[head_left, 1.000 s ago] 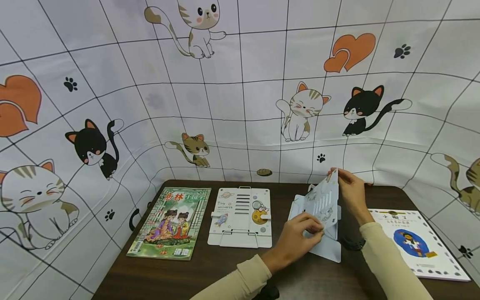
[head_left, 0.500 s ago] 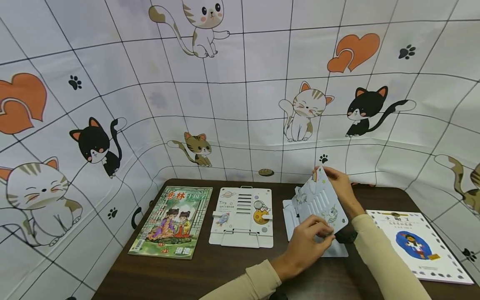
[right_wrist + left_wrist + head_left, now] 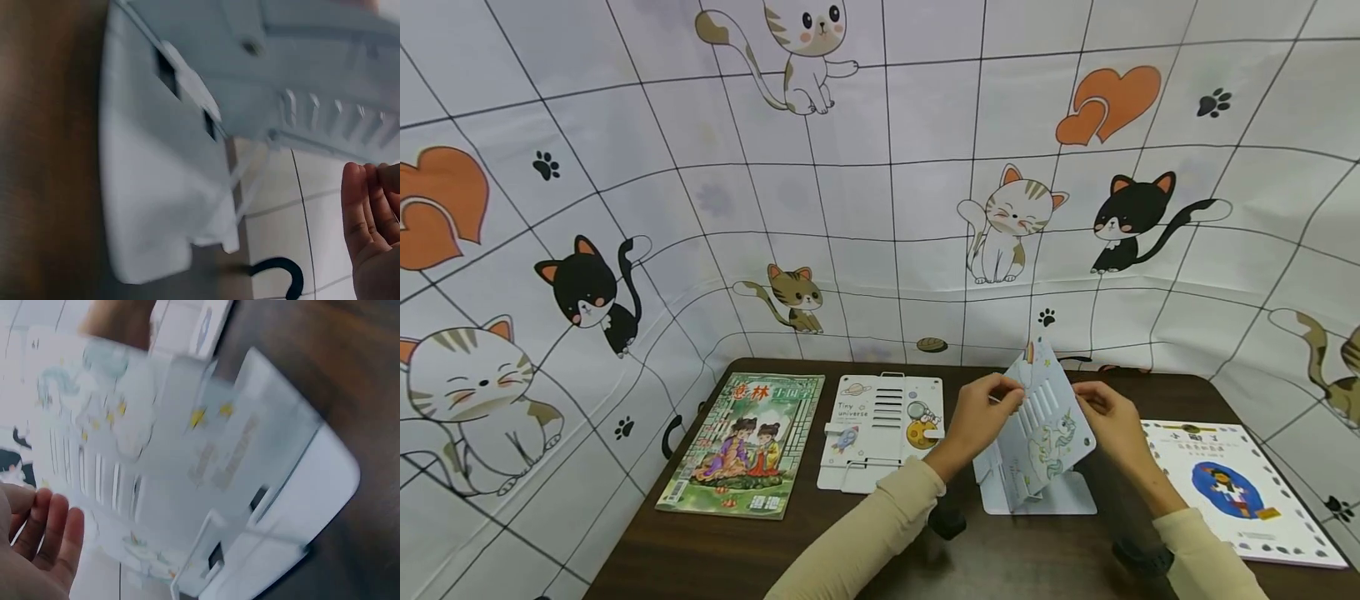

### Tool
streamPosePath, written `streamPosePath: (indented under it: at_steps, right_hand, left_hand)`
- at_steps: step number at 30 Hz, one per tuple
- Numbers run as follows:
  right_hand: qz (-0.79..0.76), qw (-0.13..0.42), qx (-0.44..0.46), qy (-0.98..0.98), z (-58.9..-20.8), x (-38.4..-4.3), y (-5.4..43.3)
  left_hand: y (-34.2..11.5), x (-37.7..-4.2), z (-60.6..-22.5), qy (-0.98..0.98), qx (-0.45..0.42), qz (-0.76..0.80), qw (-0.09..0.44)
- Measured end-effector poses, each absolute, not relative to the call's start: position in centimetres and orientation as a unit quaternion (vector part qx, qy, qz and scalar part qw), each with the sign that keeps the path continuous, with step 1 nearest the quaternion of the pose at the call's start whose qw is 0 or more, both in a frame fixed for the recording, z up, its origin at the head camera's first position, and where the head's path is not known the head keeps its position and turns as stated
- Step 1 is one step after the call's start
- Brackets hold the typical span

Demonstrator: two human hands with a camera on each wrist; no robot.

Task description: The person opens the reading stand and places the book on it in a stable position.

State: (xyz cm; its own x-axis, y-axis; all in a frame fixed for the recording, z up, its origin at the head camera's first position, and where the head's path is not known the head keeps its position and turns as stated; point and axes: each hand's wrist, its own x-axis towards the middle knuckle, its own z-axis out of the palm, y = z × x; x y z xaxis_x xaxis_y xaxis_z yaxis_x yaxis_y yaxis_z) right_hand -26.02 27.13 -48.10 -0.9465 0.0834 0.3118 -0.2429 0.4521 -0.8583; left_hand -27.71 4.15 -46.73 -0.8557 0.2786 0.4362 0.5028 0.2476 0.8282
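A pale blue book stand (image 3: 1043, 417) with unicorn drawings stands at the right of the table, its slotted panel raised and tilted above a flat base (image 3: 1037, 504). My left hand (image 3: 981, 417) is at the panel's upper left, fingers loosely bent; in the left wrist view this hand (image 3: 44, 544) overlaps the panel's slotted end. On the other side, my right hand (image 3: 1108, 417) has its fingertips right at the panel's right edge. The right wrist view shows that hand's fingers and thumb together beside the panel's back (image 3: 300, 69). Folded wire legs (image 3: 206, 550) show at the panel's foot.
A white book stand with space drawings (image 3: 883, 433) lies flat at the middle of the table. A green illustrated magazine (image 3: 745, 450) lies at the left, and a white book (image 3: 1232, 492) at the right. A cat-patterned curtain (image 3: 880, 200) hangs behind the table (image 3: 865, 542).
The raised panel has swung round to face more forward. My left hand has moved from its lower front to its upper left, and my right hand from behind its top down to its right edge.
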Motion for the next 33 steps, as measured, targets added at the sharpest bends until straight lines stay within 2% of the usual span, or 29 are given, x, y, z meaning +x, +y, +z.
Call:
streamPosePath:
  at_steps: [6,11,16,21,28,33]
  right_hand:
    - [0.527,0.130,0.035,-0.839,-49.2,-22.0,26.3]
    - [0.540,0.119,0.002,-0.833,-49.7,-19.2,24.9]
    - [0.606,0.140,0.064,-0.781,-50.2,-17.1,23.9]
    - [0.645,0.170,0.142,-0.731,-50.7,-16.4,23.1]
    - [0.587,0.183,0.057,-0.786,-50.8,-16.6,22.1]
    - [0.573,0.205,0.042,-0.792,-50.7,-16.6,21.9]
  left_hand:
    - [4.6,-30.3,-46.4,-0.792,-0.202,-0.575,0.044]
    - [5.1,-31.8,-46.5,-0.818,-0.171,-0.548,0.023]
    - [5.7,-32.6,-46.2,-0.841,-0.167,-0.514,-0.005]
    - [6.2,-33.1,-46.1,-0.850,-0.158,-0.502,-0.024]
    - [6.6,-33.5,-46.0,-0.870,-0.166,-0.462,-0.041]
    - [6.6,-33.5,-46.2,-0.878,-0.182,-0.442,-0.041]
